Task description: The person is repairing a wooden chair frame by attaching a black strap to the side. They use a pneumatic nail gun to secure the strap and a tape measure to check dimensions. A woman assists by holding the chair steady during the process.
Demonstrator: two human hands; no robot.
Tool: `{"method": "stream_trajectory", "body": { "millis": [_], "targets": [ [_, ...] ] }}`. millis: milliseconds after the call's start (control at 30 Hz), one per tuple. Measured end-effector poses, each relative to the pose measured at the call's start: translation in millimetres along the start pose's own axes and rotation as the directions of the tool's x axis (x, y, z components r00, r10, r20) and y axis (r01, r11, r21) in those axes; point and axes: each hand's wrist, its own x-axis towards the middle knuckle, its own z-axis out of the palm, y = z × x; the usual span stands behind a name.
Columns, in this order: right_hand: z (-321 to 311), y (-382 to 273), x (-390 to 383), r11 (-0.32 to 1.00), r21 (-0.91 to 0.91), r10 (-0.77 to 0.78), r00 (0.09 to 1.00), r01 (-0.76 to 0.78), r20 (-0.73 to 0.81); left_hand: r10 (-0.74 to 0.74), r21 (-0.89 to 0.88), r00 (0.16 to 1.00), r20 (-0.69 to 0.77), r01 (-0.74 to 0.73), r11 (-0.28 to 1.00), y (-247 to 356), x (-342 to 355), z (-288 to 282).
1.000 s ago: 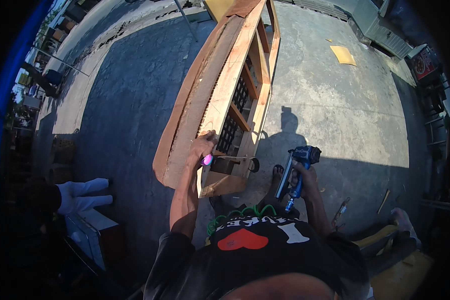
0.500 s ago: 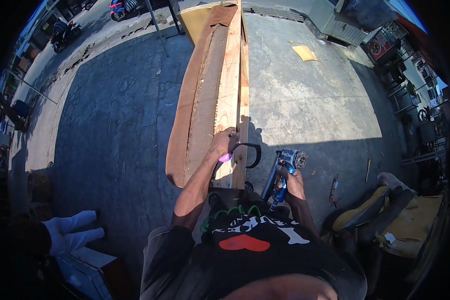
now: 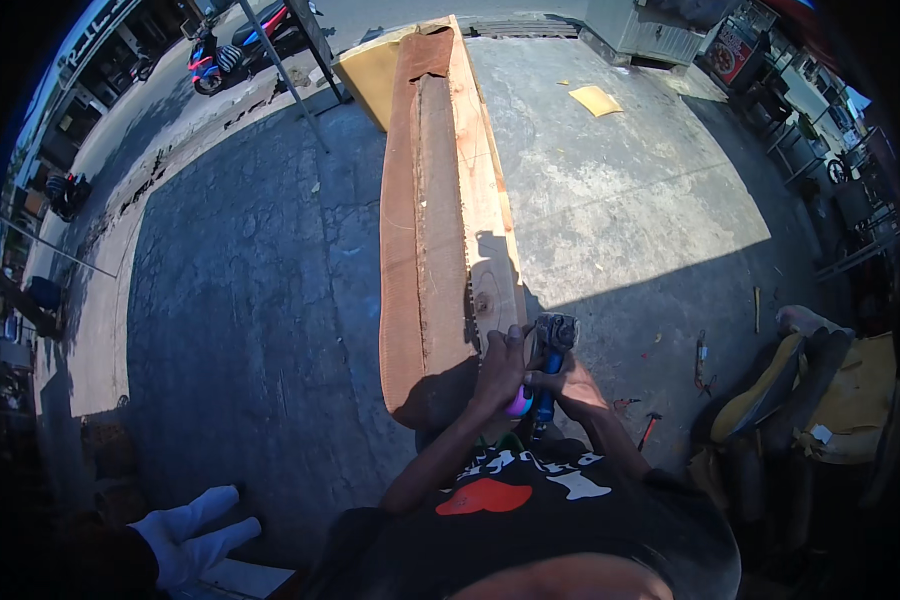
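My right hand is wrapped round a blue pneumatic staple gun, held upright at the near right end of a wooden frame. Close beside it, my left hand has its fingers bent together at the frame's near end; what they hold is hidden. A pink and purple object shows below that hand. Brown ribbed fabric covers the left side of the frame, with a strip of duller brown cloth along its middle.
A hammer with a red handle lies on the concrete floor at right, near foam pieces. A yellow sheet lies farther off. Another person's pale trousers show at lower left. Motorbikes stand along the street.
My right hand has brought the staple gun left and in to the frame's near end, beside my left hand. My left hand has come nearer to me. The view has shifted.
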Motion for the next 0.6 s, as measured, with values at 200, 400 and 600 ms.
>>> {"method": "stream_trajectory", "body": {
  "millis": [200,400,600],
  "targets": [
    [93,-13,-3,0.959,0.241,-0.099,0.974,0.148,-0.205,-0.053,-0.209,0.930,0.365,0.138,0.968,-14,-2,-71],
    [117,-37,-19,0.848,0.508,0.059,0.927,0.150,-0.372,0.095,-0.071,0.568,0.818,-0.064,0.995,-18,12,-156],
    [154,-38,-14,0.942,0.323,0.058,0.901,0.093,-0.430,0.107,0.108,0.889,0.446,-0.173,0.979,0,2,-159]
  ]
}}
